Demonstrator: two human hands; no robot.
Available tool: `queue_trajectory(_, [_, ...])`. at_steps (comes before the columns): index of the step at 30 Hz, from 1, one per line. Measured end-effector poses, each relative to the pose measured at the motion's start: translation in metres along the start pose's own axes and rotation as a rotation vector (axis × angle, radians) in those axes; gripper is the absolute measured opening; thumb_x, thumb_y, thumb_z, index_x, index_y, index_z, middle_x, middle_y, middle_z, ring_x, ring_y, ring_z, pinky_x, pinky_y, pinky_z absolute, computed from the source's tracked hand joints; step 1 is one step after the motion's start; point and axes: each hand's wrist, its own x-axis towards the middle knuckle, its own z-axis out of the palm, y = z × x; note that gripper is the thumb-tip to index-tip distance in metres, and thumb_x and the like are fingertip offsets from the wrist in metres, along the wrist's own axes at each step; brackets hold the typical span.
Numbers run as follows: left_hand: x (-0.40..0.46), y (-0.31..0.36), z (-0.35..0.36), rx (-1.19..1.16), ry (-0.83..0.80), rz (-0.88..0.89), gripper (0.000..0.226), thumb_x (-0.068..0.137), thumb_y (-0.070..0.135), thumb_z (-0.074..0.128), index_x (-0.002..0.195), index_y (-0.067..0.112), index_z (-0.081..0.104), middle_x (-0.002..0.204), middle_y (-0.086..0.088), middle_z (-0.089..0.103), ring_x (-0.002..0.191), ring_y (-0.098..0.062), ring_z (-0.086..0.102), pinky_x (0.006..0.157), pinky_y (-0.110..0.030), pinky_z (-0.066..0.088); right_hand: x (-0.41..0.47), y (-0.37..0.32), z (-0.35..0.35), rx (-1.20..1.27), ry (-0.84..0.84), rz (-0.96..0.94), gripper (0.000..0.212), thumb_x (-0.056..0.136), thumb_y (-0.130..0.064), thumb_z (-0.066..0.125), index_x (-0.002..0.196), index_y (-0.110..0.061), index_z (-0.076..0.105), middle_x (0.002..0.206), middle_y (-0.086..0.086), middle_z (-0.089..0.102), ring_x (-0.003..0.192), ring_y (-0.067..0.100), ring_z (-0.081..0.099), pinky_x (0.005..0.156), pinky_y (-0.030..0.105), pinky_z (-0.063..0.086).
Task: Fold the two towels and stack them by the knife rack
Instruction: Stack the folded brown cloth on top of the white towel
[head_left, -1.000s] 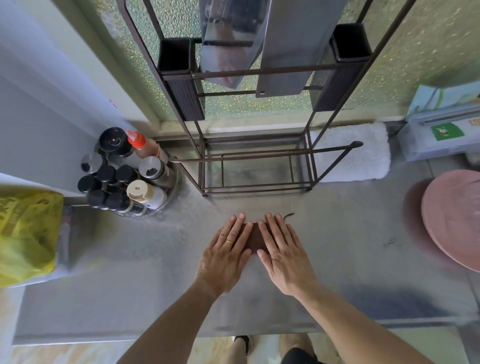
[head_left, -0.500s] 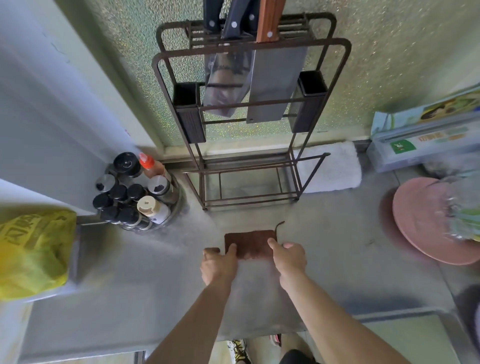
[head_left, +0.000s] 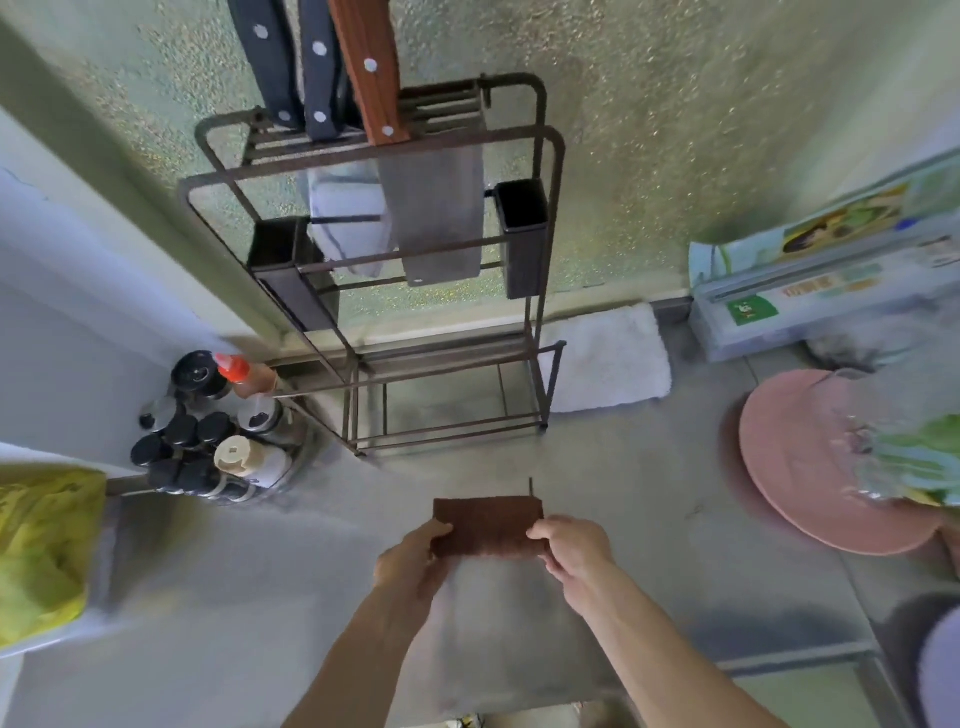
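Observation:
A small folded brown towel (head_left: 488, 522) is held just above the grey counter, in front of the knife rack (head_left: 395, 291). My left hand (head_left: 410, 558) grips its left edge and my right hand (head_left: 571, 540) grips its right edge. A thin loop sticks up from the towel's far right corner. A folded white towel (head_left: 608, 358) lies flat on the counter right of the rack's base, against the wall. The dark metal rack holds several knives and a cleaver.
A cluster of spice bottles (head_left: 208, 436) stands left of the rack. A yellow bag (head_left: 41, 545) sits at the far left. A pink round lid (head_left: 810, 462) and a box of wrap (head_left: 831, 291) are at the right. The counter's front edge is near me.
My hands went from pressing flat on the brown towel to gripping its two side edges. The towel now shows between them and looks lifted. The view tilted up toward the rack.

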Motion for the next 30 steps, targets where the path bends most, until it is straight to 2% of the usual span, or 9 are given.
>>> queue_trajectory(3, [-0.018,-0.024,0.052,0.029,-0.056,0.001,0.004,0.080,-0.006,0.072,0.083,-0.007,0.070,0.066,-0.014,0.066,0.047,-0.019,0.062,0.039,-0.019,0.049,0.002,-0.016,-0.057,-0.060,0.088,-0.112,0.027,0.068,-0.002,0.076,0.093,-0.004,0.066,0.087,0.017,0.068,0.070,0.026,0.059,0.054,0.031,0.041])
queue_trajectory(6, [-0.032,-0.042,0.118,0.078,-0.078,0.102,0.012,0.080,-0.003,0.073,0.092,-0.004,0.073,0.083,-0.017,0.074,0.069,-0.025,0.069,0.053,-0.024,0.055,0.004,-0.058,-0.110,-0.097,0.143,-0.262,0.018,0.074,0.001,0.075,0.084,-0.011,0.066,0.089,0.015,0.070,0.070,0.024,0.058,0.061,0.032,0.041])
queue_trajectory(9, [-0.049,-0.041,0.177,0.222,-0.042,0.368,0.020,0.084,0.008,0.075,0.102,0.013,0.073,0.093,-0.005,0.079,0.083,-0.016,0.073,0.076,-0.028,0.055,0.007,-0.113,-0.140,-0.175,0.164,-0.446,0.021,0.076,0.000,0.074,0.082,-0.019,0.068,0.090,0.008,0.073,0.077,0.020,0.063,0.069,0.031,0.044])
queue_trajectory(12, [-0.074,-0.023,0.222,0.351,0.012,0.716,0.029,0.092,0.015,0.067,0.112,0.032,0.057,0.091,0.016,0.073,0.081,0.004,0.069,0.075,-0.021,0.052,0.015,-0.165,-0.145,-0.225,0.141,-0.616,0.027,0.080,-0.001,0.072,0.081,-0.027,0.068,0.089,-0.004,0.072,0.087,0.017,0.068,0.080,0.032,0.051])
queue_trajectory(17, [-0.063,0.014,0.260,0.558,0.143,1.104,0.027,0.098,0.014,0.054,0.118,0.032,0.053,0.105,0.007,0.068,0.087,-0.017,0.062,0.074,-0.033,0.045,0.035,-0.217,-0.119,-0.307,0.085,-0.819,0.023,0.086,-0.005,0.069,0.090,-0.028,0.070,0.094,-0.006,0.072,0.091,0.015,0.069,0.086,0.029,0.053])
queue_trajectory(20, [-0.043,0.026,0.272,0.678,0.223,1.140,0.027,0.099,0.012,0.051,0.121,0.027,0.051,0.110,0.002,0.063,0.080,-0.016,0.048,0.069,-0.031,0.033,0.053,-0.231,-0.106,-0.396,0.082,-0.857,0.020,0.086,-0.009,0.069,0.095,-0.026,0.070,0.101,-0.003,0.074,0.091,0.017,0.069,0.081,0.023,0.050])
queue_trajectory(24, [-0.022,0.024,0.279,0.825,0.231,1.083,0.033,0.098,0.006,0.041,0.124,0.023,0.052,0.122,-0.002,0.057,0.082,-0.017,0.047,0.067,-0.032,0.035,0.073,-0.228,-0.105,-0.515,0.067,-0.924,0.022,0.082,-0.008,0.070,0.098,-0.023,0.071,0.101,-0.004,0.073,0.089,0.015,0.067,0.090,0.037,0.054])
queue_trajectory(27, [-0.011,0.020,0.280,1.013,0.265,1.011,0.036,0.099,0.004,0.041,0.132,0.015,0.051,0.148,-0.011,0.045,0.118,-0.030,0.052,0.086,-0.041,0.049,0.078,-0.224,-0.108,-0.598,0.048,-1.004,0.023,0.082,-0.009,0.070,0.101,-0.023,0.070,0.103,-0.008,0.069,0.096,0.016,0.064,0.091,0.039,0.053])
queue_trajectory(30, [-0.007,0.018,0.279,1.130,0.264,1.146,0.038,0.097,-0.002,0.045,0.132,0.011,0.052,0.168,-0.007,0.014,0.150,-0.031,0.025,0.106,-0.036,0.044,0.078,-0.219,-0.109,-0.732,0.124,-1.143,0.023,0.084,-0.018,0.070,0.106,-0.023,0.065,0.112,-0.003,0.058,0.109,0.023,0.059,0.095,0.040,0.051])
